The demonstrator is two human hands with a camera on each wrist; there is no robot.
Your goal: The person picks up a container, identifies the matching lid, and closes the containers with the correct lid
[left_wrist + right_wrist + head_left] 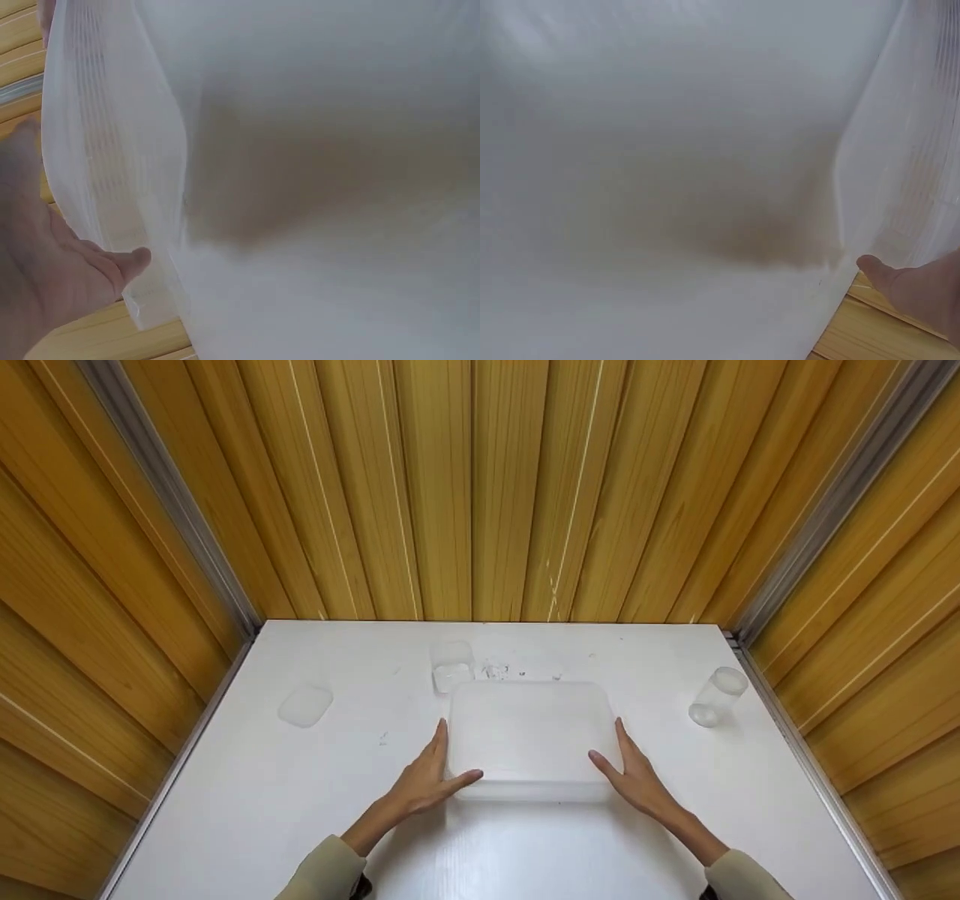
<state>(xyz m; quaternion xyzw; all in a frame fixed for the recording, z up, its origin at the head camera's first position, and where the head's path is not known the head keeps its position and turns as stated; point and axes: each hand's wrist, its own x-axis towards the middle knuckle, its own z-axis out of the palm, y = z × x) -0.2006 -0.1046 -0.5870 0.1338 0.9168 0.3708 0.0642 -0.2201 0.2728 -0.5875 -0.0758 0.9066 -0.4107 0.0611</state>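
A large rectangular translucent plastic container [532,727], its smooth flat face up, is in the middle of the white table. My left hand [424,780] lies along its left side, fingers straight, thumb over the near left corner. On the opposite side my right hand [637,780] has straight fingers along the wall and the thumb at the top edge. In the left wrist view, the left hand [67,255] is beside the container's ribbed wall [97,135]. The right wrist view shows part of the right hand [922,292] by the other wall [900,172]; its remaining fingers are hidden.
Behind the container stands a small clear square tub [452,667]. A translucent rounded-square lid [305,705] lies at the left. Toward the right is a clear cylindrical jar [718,696]. Small dark marks or bits [495,670] dot the white table [525,855]. Wood-patterned walls [480,495] enclose it.
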